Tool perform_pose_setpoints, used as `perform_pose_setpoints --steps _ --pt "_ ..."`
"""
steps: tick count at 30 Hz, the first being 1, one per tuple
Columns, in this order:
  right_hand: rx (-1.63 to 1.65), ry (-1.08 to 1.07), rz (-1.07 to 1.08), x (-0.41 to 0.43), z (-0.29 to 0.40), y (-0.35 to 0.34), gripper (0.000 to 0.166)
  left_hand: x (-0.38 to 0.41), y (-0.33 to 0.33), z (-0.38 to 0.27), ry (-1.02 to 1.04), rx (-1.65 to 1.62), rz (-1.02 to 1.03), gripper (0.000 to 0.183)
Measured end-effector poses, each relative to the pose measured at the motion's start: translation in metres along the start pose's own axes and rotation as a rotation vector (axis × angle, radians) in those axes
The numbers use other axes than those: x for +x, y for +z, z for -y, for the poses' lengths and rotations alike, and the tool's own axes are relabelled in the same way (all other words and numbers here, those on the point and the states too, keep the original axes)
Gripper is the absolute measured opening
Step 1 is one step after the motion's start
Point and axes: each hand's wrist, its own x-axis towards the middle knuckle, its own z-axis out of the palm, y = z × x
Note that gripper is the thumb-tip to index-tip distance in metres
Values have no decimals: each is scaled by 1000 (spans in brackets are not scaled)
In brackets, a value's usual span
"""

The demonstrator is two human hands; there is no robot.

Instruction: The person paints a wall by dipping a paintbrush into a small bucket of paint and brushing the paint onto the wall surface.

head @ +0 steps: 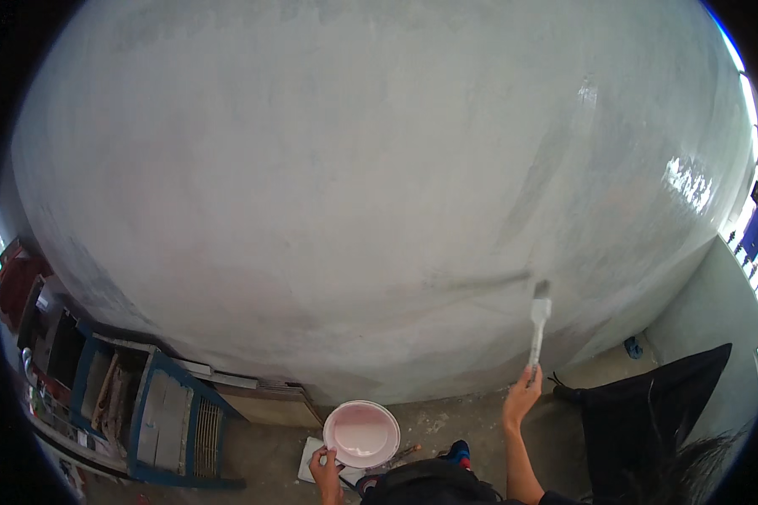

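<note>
My right hand [523, 398] grips the handle of a long paintbrush [540, 322], whose blurred bristles are at or close to the grey wall [354, 189]. With my left hand [326, 470] I hold the rim of a pink plastic tub [361, 435], which contains pale liquid. My left thumb lies on the rim; the other fingers are partly hidden below it. Shiny wet-looking patches and darker streaks show on the right part of the wall.
A blue-framed cabinet [164, 420] and leaning boards [268, 404] stand at lower left. A black cloth [638, 404] hangs or lies over something at lower right, with a blue crumpled item [633, 347] in the corner. A white object [308, 459] is on the floor beneath the tub.
</note>
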Motion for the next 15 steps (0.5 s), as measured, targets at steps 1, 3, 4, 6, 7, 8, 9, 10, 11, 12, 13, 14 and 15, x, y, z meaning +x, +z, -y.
perform_pose_setpoints --steps 1,3,4,6,7,8,9,10,11,12,13,14,15 --pt "2 -3 2 -1 -1 0 36 0 -1 -1 1 -3 -1 17" --pt "12 28 7 -2 3 -2 37 0 0 -5 31 -17 31 17" --pt "12 27 4 -7 7 -1 37 1 3 -7 32 -18 34 17" --pt "-44 -323 259 -27 18 8 36 0 7 -13 44 47 28 16" --pt "-46 -321 265 -38 33 8 36 1 7 -16 41 48 22 16" --pt "-55 -231 520 -49 49 5 34 3 8 -19 29 66 28 15" --pt "-65 -137 777 -57 63 2 32 3 10 -22 14 82 30 15" --pt "-69 -133 789 -64 69 1 32 3 13 -27 7 84 19 15" --pt "-20 -210 921 -70 73 0 31 3 17 -31 22 76 30 15" --pt "36 -287 1058 -75 78 -1 32 3 20 -36 38 66 35 14" --pt "37 -280 1085 -79 84 -3 32 3 20 -39 29 68 9 14" --pt "51 -246 1115 -80 91 -6 32 4 20 -41 53 41 25 15" --pt "61 -216 1149 -76 100 -11 32 3 25 -42 77 8 37 15"
